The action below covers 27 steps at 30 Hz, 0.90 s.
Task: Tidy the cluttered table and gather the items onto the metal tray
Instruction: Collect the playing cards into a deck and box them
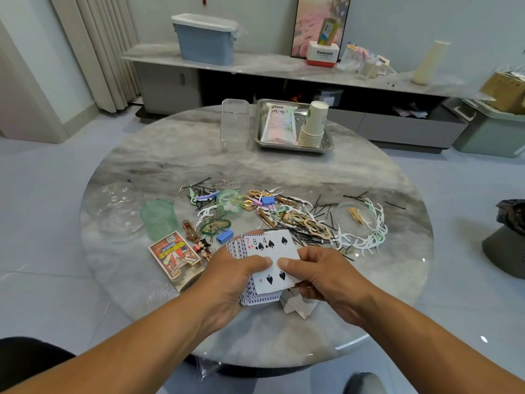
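Both hands held a fanned deck of playing cards point(270, 257) above the marble table point(355, 177), left hand point(235, 277) curled beneath, right hand point(318, 273) pinching the top cards, while the metal tray point(292, 147) sat far across with paper cups point(312, 125).

Far wall: long marble-topped sideboard point(255, 64) bearing a blue lidded storage bin point(206, 38) at left, a Panasonic box point(322, 54) centre, and a cream vase point(429, 62) at right.
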Tool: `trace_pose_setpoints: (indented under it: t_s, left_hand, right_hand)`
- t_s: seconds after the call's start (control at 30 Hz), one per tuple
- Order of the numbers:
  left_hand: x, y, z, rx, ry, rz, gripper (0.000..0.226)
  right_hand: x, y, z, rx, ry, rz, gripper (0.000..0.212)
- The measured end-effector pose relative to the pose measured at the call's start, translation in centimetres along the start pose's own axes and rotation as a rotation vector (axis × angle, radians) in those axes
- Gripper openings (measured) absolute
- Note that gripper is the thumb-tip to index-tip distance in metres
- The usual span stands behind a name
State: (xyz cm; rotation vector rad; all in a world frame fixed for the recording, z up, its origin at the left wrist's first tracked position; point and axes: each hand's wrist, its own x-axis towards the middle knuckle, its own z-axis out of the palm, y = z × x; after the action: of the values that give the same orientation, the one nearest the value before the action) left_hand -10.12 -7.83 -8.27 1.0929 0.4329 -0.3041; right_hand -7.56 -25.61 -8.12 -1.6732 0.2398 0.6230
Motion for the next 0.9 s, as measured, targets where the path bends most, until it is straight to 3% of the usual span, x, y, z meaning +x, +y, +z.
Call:
trace_pose_setpoints:
  t_s: [0.17,0.3,0.43,0.57,0.63,0.73,0.8,0.9]
  left_hand:
    - [0.2,-0.1,-0.2,-0.013,0.051,0.025,0.042]
    - [0.9,0.2,-0.7,-0.064,0.178,-0.021,0.019]
    - [1.7,0.7,-1.3,-0.062,0.227,-0.038,0.026]
    - [1.3,0.3,-1.1,-0.024,0.199,-0.021,0.039]
    - [1.1,0.1,-1.0,-0.016,0.184,-0.039,0.036]
    - [0.5,0.1,-0.4,0.0,0.13,-0.072,0.033]
    - [0.3,0.0,-0.2,-0.007,0.107,-0.085,0.031]
    - [0.4,0.2,-0.5,-0.044,0.157,-0.102,0.018]
  right_hand:
    - [0.1,0.0,0.0,-0.026,0.009,-0.004,0.018]
    - [0.5,0.1,-1.0,-0.131,0.135,-0.025,0.01]
    - [1.0,1.4,-1.8,-0.556,0.275,-0.046,0.022]
    - [0.4,1.8,-1.2,-1.019,0.449,-0.109,0.052]
    - [0.2,0.9,-0.9,-0.825,0.493,-0.253,0.035]
    - [-0.1,-0.1,0.2,-0.243,0.161,-0.219,0.02]
    - [-0.2,-0.3,0.6,-0.156,0.042,-0.17,0.02]
    - [0.5,-0.2,-0.6,-0.336,0.25,-0.16,0.022]
